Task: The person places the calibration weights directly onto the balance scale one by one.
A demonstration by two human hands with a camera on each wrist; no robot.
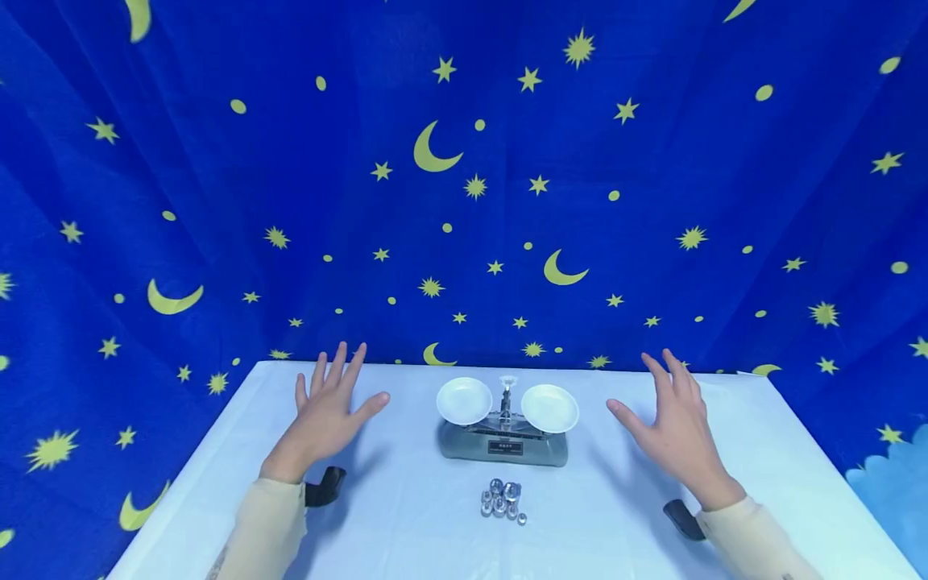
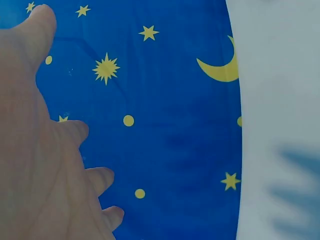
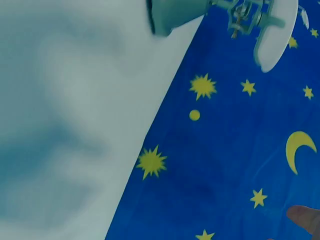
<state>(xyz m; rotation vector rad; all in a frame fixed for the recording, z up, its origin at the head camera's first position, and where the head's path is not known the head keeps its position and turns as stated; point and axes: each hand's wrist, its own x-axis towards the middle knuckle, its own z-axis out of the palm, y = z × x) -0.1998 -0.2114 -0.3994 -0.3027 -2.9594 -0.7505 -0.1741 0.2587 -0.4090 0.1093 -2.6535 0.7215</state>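
My left hand is held above the table left of a balance scale, fingers spread and straight, holding nothing. On the other side of the scale, my right hand hovers in the same way, thumb toward the scale. Between them stands the grey-green balance scale with two white pans. In front of it several shiny metal weights stand in a small cluster. The left wrist view shows the palm and fingers of the left hand. Part of the scale appears at the top of the right wrist view.
A white-covered table carries everything. Behind it hangs a blue cloth with yellow moons and stars. Dark wrist devices sit at both cuffs. Light blue shapes show on the cloth at the right.
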